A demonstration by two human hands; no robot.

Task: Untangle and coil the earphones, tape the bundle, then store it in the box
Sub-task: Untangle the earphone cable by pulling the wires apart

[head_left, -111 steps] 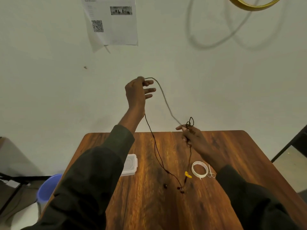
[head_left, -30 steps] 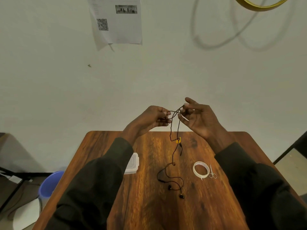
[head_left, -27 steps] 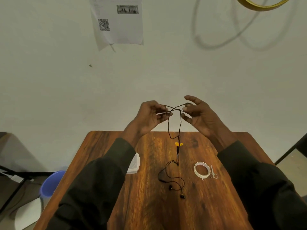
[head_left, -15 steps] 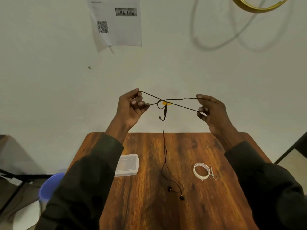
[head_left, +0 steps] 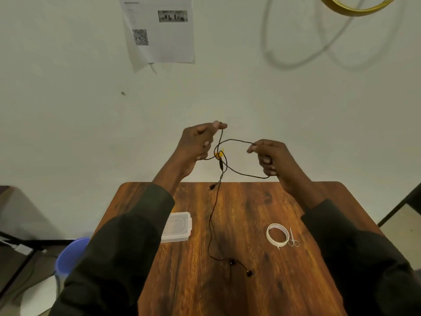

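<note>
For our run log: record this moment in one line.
stage: untangling | hands: both holding earphones | tape, box: untouched

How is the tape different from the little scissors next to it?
The tape is a white ring; the scissors are thin, silvery metal with two small loops. The tape looks wider; the scissors are narrow and straight. Both lie on the table, side by side, with neither hand on them.
</note>
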